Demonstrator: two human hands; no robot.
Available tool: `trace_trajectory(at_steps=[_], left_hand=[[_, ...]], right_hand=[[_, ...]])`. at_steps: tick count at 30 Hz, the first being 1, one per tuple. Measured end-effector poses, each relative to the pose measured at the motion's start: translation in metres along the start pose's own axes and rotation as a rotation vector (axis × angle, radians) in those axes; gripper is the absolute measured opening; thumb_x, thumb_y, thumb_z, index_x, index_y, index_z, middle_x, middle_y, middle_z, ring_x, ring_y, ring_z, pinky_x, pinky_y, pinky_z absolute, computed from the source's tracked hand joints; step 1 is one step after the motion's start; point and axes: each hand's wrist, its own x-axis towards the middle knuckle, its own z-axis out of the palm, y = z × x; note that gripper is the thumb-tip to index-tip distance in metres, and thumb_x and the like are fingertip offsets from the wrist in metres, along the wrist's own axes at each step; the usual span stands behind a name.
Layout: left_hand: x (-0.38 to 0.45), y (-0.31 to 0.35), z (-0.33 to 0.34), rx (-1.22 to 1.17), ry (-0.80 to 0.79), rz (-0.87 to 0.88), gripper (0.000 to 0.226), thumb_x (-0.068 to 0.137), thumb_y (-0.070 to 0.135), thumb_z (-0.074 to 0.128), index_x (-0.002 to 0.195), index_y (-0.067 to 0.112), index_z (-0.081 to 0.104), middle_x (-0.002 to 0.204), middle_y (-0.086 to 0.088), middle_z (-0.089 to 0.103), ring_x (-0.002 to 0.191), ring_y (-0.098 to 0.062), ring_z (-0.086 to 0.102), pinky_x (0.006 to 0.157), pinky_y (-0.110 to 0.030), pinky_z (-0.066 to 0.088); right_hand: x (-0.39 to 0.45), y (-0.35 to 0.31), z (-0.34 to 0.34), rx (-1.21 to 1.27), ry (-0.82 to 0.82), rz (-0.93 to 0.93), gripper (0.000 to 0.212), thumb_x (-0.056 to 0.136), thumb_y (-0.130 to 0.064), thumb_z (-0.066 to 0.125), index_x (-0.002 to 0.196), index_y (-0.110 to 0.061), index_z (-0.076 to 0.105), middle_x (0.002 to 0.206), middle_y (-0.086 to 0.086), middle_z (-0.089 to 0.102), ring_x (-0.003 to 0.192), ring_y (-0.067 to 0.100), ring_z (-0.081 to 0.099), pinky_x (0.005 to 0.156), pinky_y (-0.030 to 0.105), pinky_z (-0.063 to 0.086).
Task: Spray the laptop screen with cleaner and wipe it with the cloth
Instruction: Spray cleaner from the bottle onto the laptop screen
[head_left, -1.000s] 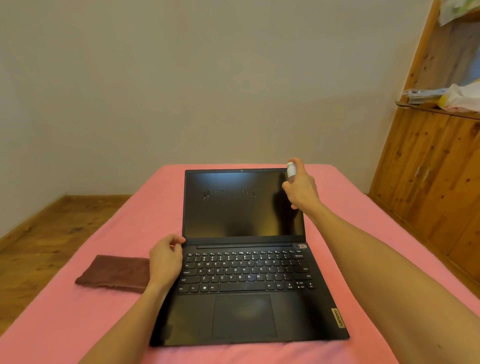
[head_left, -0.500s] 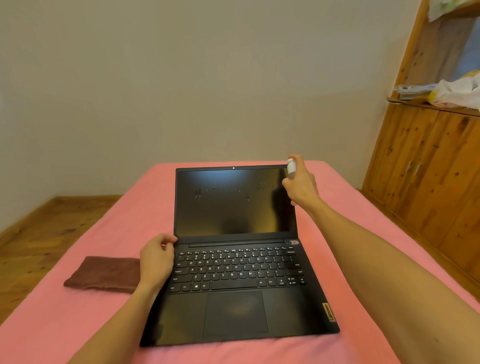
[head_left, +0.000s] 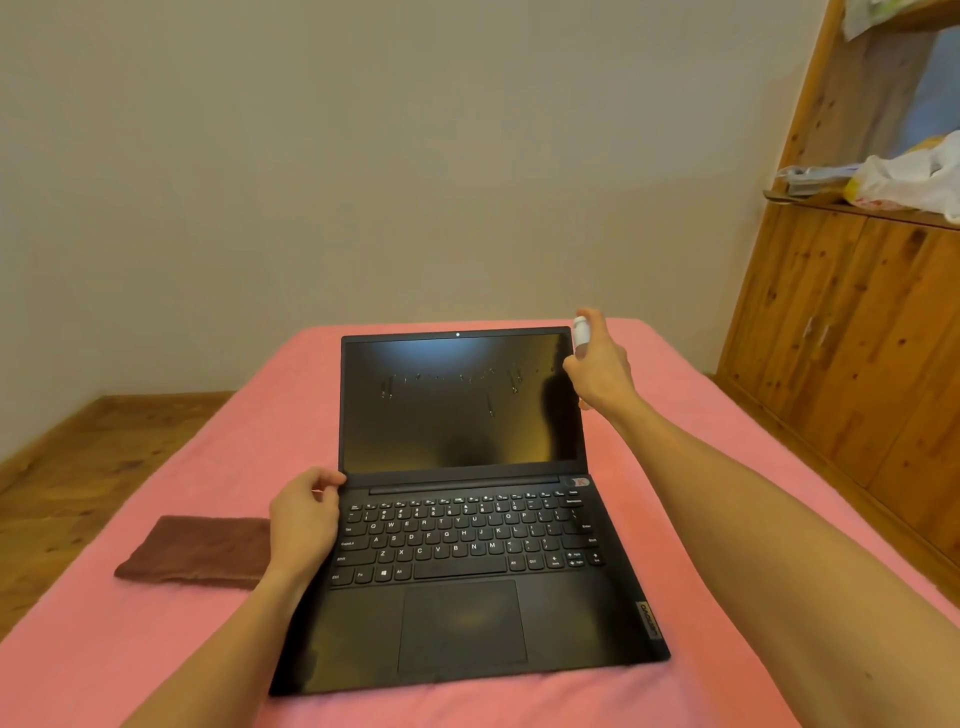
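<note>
Open black laptop (head_left: 467, 571) flat on pink cloth-covered surface (head_left: 130, 649), left hand (head_left: 304, 519) loosely curled, resting on keyboard's left edge with fingertips touching lower left corner of screen hinge area; folded dark brown cloth (head_left: 197, 551) lying just beside that hand on the left. Farther back, dark switched-off screen (head_left: 457, 405) upright, streaked with drip trails across upper part, right hand (head_left: 600, 371) wrapped around small white spray bottle (head_left: 581, 330) at screen's top right corner, forefinger on top; wooden cabinet (head_left: 857, 322) beyond on right
</note>
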Motion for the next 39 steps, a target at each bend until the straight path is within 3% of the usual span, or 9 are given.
trace_trajectory(at_steps=[9, 13, 17, 19, 22, 25, 30, 34, 39], left_hand=[[0.010, 0.006, -0.006, -0.030, -0.052, -0.023, 0.023, 0.085, -0.002, 0.053, 0.090, 0.011, 0.072, 0.090, -0.005, 0.071, 0.086, -0.023, 0.061, 0.079, -0.030, 0.041], [0.018, 0.025, -0.014, -0.092, -0.024, -0.017, 0.023, 0.081, 0.001, 0.055, 0.085, 0.017, 0.071, 0.083, 0.000, 0.069, 0.082, -0.020, 0.062, 0.076, -0.029, 0.042], [0.032, 0.045, -0.026, -0.097, -0.052, 0.068, 0.019, 0.080, 0.003, 0.059, 0.081, 0.018, 0.071, 0.082, -0.001, 0.069, 0.075, -0.014, 0.059, 0.070, -0.024, 0.039], [0.038, 0.052, -0.032, -0.117, -0.071, 0.088, 0.015, 0.081, 0.005, 0.061, 0.084, 0.016, 0.072, 0.084, -0.003, 0.071, 0.077, -0.016, 0.060, 0.068, -0.024, 0.040], [0.046, 0.059, -0.040, -0.127, -0.098, 0.119, 0.012, 0.083, 0.009, 0.062, 0.087, 0.014, 0.072, 0.088, -0.004, 0.071, 0.081, -0.016, 0.061, 0.068, -0.023, 0.043], [0.053, 0.063, -0.046, -0.118, -0.119, 0.134, 0.011, 0.083, 0.013, 0.065, 0.092, 0.013, 0.072, 0.091, -0.004, 0.072, 0.084, -0.015, 0.063, 0.075, -0.027, 0.047], [0.063, 0.045, -0.058, -0.052, -0.268, 0.166, 0.030, 0.082, 0.031, 0.071, 0.108, 0.018, 0.066, 0.094, 0.001, 0.068, 0.086, -0.012, 0.062, 0.074, -0.026, 0.048], [0.075, 0.018, -0.069, 0.043, -0.222, 0.158, 0.029, 0.083, 0.030, 0.071, 0.105, 0.014, 0.064, 0.093, -0.002, 0.066, 0.084, -0.019, 0.061, 0.068, -0.028, 0.043], [0.086, -0.017, -0.082, 0.104, -0.171, 0.152, 0.018, 0.080, 0.029, 0.072, 0.093, 0.021, 0.062, 0.085, 0.002, 0.064, 0.077, -0.017, 0.060, 0.058, -0.024, 0.039]], right_hand=[[-0.019, -0.025, 0.015, 0.229, -0.112, 0.022, 0.059, 0.085, -0.014, 0.047, 0.131, -0.048, 0.029, 0.101, 0.013, 0.054, 0.071, 0.032, 0.056, 0.040, 0.030, 0.051], [-0.026, -0.044, 0.037, 0.262, -0.198, 0.002, 0.063, 0.089, -0.016, 0.037, 0.141, -0.048, 0.022, 0.108, 0.015, 0.057, 0.070, 0.030, 0.060, 0.055, 0.045, 0.060], [-0.035, -0.069, 0.063, 0.277, -0.284, -0.044, 0.064, 0.092, -0.016, 0.030, 0.149, -0.045, 0.018, 0.138, 0.016, 0.047, 0.084, 0.030, 0.063, 0.070, 0.042, 0.058], [-0.041, -0.082, 0.077, 0.270, -0.316, -0.091, 0.060, 0.098, -0.018, 0.029, 0.151, -0.042, 0.015, 0.143, 0.013, 0.041, 0.091, 0.029, 0.063, 0.077, 0.044, 0.059], [-0.052, -0.101, 0.100, 0.293, -0.347, -0.139, 0.060, 0.099, -0.014, 0.033, 0.151, -0.038, 0.016, 0.136, 0.013, 0.044, 0.093, 0.031, 0.063, 0.083, 0.049, 0.058], [-0.065, -0.120, 0.123, 0.268, -0.384, -0.208, 0.063, 0.098, -0.010, 0.042, 0.151, -0.036, 0.019, 0.134, 0.014, 0.049, 0.100, 0.028, 0.061, 0.084, 0.040, 0.054], [-0.087, -0.143, 0.168, 0.210, -0.470, -0.283, 0.071, 0.093, -0.008, 0.049, 0.151, -0.037, 0.021, 0.122, 0.017, 0.059, 0.099, 0.030, 0.062, 0.089, 0.044, 0.052], [-0.106, -0.157, 0.205, 0.242, -0.488, -0.284, 0.074, 0.091, -0.009, 0.058, 0.149, -0.040, 0.024, 0.127, 0.012, 0.057, 0.103, 0.029, 0.063, 0.094, 0.046, 0.051], [-0.120, -0.160, 0.242, 0.281, -0.494, -0.282, 0.069, 0.088, -0.007, 0.057, 0.145, -0.037, 0.032, 0.128, 0.012, 0.058, 0.107, 0.029, 0.061, 0.093, 0.048, 0.051]])
